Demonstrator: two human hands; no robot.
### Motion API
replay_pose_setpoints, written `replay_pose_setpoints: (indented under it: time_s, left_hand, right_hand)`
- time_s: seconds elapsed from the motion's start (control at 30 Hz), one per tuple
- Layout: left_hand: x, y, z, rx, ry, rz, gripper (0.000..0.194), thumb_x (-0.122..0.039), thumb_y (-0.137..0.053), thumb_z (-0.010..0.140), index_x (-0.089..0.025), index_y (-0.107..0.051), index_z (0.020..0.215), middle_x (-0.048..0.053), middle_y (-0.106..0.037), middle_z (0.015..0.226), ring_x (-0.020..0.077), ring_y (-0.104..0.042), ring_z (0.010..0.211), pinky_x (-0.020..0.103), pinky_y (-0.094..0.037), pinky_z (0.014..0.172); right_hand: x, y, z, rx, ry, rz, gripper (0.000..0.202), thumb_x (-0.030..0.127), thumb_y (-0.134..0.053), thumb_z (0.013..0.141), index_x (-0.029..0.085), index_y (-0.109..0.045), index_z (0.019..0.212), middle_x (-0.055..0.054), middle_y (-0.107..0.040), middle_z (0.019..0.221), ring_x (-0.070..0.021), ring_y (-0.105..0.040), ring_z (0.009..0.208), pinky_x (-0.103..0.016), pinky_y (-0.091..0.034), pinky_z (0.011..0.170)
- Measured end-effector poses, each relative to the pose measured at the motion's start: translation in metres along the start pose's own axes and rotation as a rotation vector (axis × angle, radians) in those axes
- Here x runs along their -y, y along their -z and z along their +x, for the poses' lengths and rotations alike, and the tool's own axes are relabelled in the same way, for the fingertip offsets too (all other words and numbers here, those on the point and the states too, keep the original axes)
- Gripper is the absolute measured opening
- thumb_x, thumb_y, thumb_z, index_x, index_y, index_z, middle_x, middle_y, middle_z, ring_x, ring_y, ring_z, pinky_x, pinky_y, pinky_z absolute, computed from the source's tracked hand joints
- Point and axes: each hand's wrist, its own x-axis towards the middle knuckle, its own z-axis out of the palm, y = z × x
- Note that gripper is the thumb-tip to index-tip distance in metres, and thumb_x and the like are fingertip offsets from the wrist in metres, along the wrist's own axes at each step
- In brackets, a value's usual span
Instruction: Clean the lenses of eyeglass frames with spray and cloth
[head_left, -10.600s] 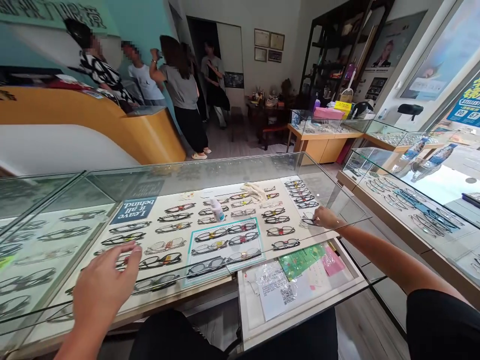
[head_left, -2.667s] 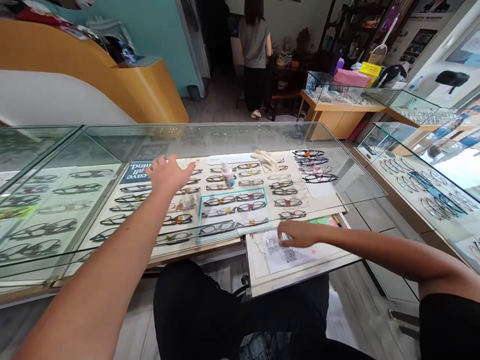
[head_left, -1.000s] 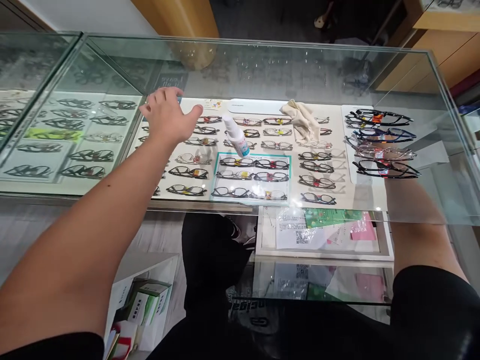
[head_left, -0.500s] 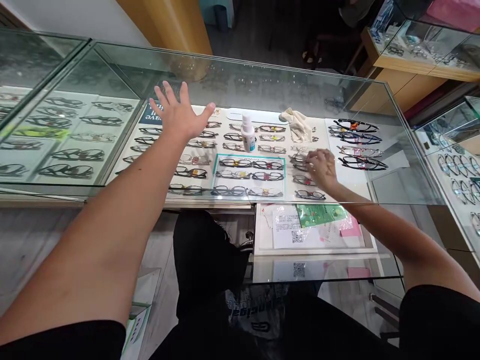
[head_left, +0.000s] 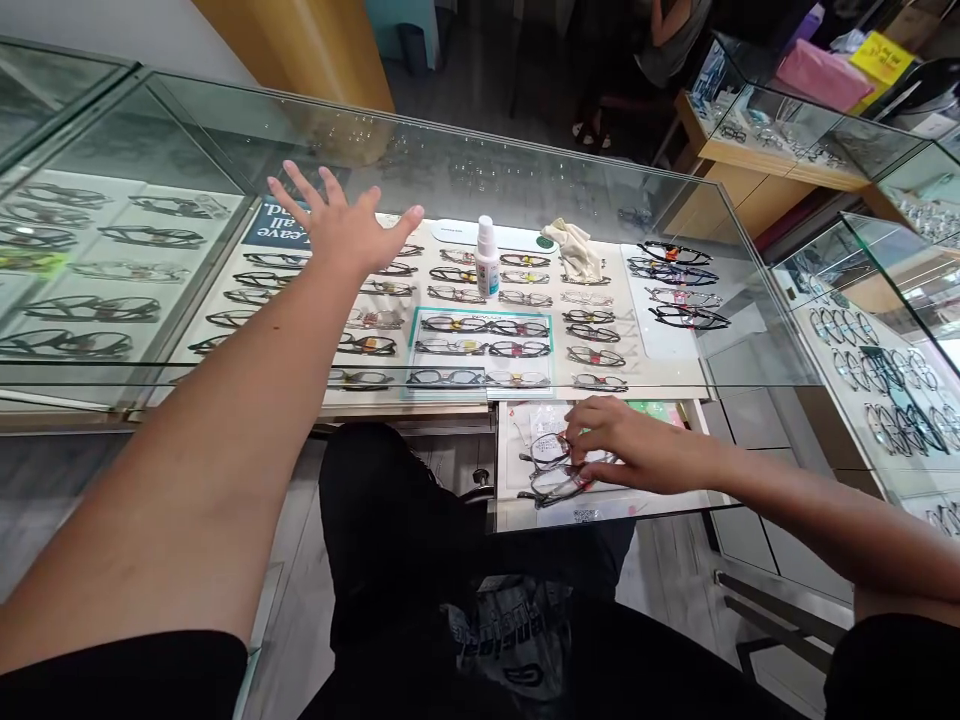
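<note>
You're reading "Leave" and "all" on blue card, far left; yellow sign, far right, is showing illegible characters.

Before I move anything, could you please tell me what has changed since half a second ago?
The right hand has moved back from the display case toward the wearer and now holds eyeglasses over the open drawer. The left hand stays spread above the case; the spray bottle and cloth stay put.
</note>
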Motion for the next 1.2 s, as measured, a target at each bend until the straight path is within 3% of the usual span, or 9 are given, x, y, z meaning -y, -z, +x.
replay_pose_setpoints:
  time_s: [0.1, 0.2, 0.37, 0.47, 0.53, 0.63, 0.87, 1.0, 1.2]
  left_hand:
    - [-0.004, 0.005, -0.003, 0.052, 0.026, 0.050, 0.110, -0.096, -0.036, 0.097, -0.019, -0.045, 0.176, 0.020, -0.015, 0.191, 0.0593, 0.009, 0.173, 0.081, 0.027, 0.125]
    - [-0.007, 0.007, -0.004, 0.067, 0.040, 0.063, 0.112, -0.097, -0.034, 0.097, -0.019, -0.042, 0.177, 0.022, -0.015, 0.190, 0.0614, 0.001, 0.173, 0.084, 0.024, 0.124]
    - [-0.008, 0.009, -0.006, 0.058, 0.039, 0.054, 0.110, -0.095, -0.034, 0.098, -0.019, -0.043, 0.176, 0.021, -0.015, 0.190, 0.0623, 0.000, 0.172, 0.088, 0.025, 0.121]
    - [-0.009, 0.012, -0.011, 0.019, 0.042, 0.023, 0.118, -0.098, -0.033, 0.094, -0.024, -0.015, 0.184, 0.018, 0.004, 0.192, 0.0607, 0.006, 0.173, 0.087, 0.015, 0.127]
    - [-0.009, 0.014, -0.014, -0.026, 0.031, 0.001, 0.133, -0.103, -0.042, 0.087, -0.025, 0.004, 0.184, 0.018, 0.020, 0.190, 0.0603, 0.016, 0.172, 0.087, 0.008, 0.129]
    - [-0.008, 0.015, -0.015, -0.044, 0.010, 0.019, 0.148, -0.105, -0.056, 0.077, -0.023, 0.003, 0.184, 0.019, 0.024, 0.189, 0.0612, 0.021, 0.170, 0.090, 0.008, 0.127]
    - [-0.002, 0.009, -0.006, 0.015, 0.022, 0.071, 0.126, -0.107, -0.044, 0.074, -0.025, -0.057, 0.168, 0.004, 0.010, 0.193, 0.0583, 0.020, 0.172, 0.085, 0.017, 0.129]
    - [0.000, 0.006, -0.002, 0.034, 0.035, 0.083, 0.136, -0.111, -0.036, 0.069, -0.027, -0.045, 0.175, 0.003, 0.005, 0.193, 0.0537, 0.019, 0.174, 0.079, 0.019, 0.130]
    - [-0.002, 0.007, -0.004, 0.018, 0.031, 0.109, 0.129, -0.100, -0.037, 0.088, -0.015, -0.017, 0.183, 0.023, 0.004, 0.191, 0.0535, 0.013, 0.175, 0.086, 0.015, 0.128]
  right_hand:
    - [0.022, 0.048, -0.021, -0.161, 0.008, -0.060, 0.020, 0.038, -0.063, 0.113, 0.027, -0.079, 0.114, -0.010, -0.076, 0.123, -0.0319, -0.066, 0.129, -0.055, -0.048, 0.116]
    - [0.008, 0.111, -0.037, -0.384, -0.034, -0.221, 0.018, 0.043, -0.068, 0.111, 0.033, -0.083, 0.111, -0.008, -0.077, 0.121, -0.0348, -0.067, 0.128, -0.062, -0.045, 0.118]
    - [-0.089, 0.203, -0.040, -0.568, -0.324, -0.582, 0.059, 0.068, -0.053, 0.107, 0.019, -0.085, 0.109, -0.008, -0.076, 0.123, -0.0301, -0.065, 0.129, -0.063, -0.040, 0.113]
    - [-0.146, 0.231, -0.028, -0.584, -0.578, -0.642, 0.037, 0.049, -0.070, 0.109, 0.015, -0.084, 0.115, -0.016, -0.076, 0.140, -0.0370, -0.055, 0.142, -0.065, -0.036, 0.118]
    - [-0.173, 0.240, -0.019, -0.580, -0.702, -0.661, 0.026, 0.035, -0.080, 0.104, 0.013, -0.084, 0.117, -0.020, -0.074, 0.145, -0.0394, -0.050, 0.144, -0.062, -0.033, 0.119]
    - [-0.205, 0.246, -0.009, -0.575, -0.799, -0.677, 0.028, 0.033, -0.077, 0.106, 0.009, -0.083, 0.120, -0.022, -0.072, 0.148, -0.0379, -0.047, 0.142, -0.058, -0.031, 0.115]
    - [-0.246, 0.245, 0.000, -0.483, -0.861, -0.670, 0.034, 0.039, -0.072, 0.110, 0.008, -0.083, 0.115, -0.020, -0.073, 0.148, -0.0328, -0.047, 0.141, -0.055, -0.030, 0.109]
    - [-0.251, 0.237, 0.004, -0.459, -0.854, -0.638, 0.039, 0.040, -0.069, 0.110, 0.004, -0.084, 0.113, -0.021, -0.073, 0.147, -0.0327, -0.048, 0.143, -0.055, -0.031, 0.110]
    - [-0.256, 0.232, 0.005, -0.470, -0.841, -0.585, 0.032, 0.031, -0.078, 0.105, 0.005, -0.083, 0.123, -0.023, -0.072, 0.151, -0.0338, -0.048, 0.148, -0.054, -0.030, 0.115]
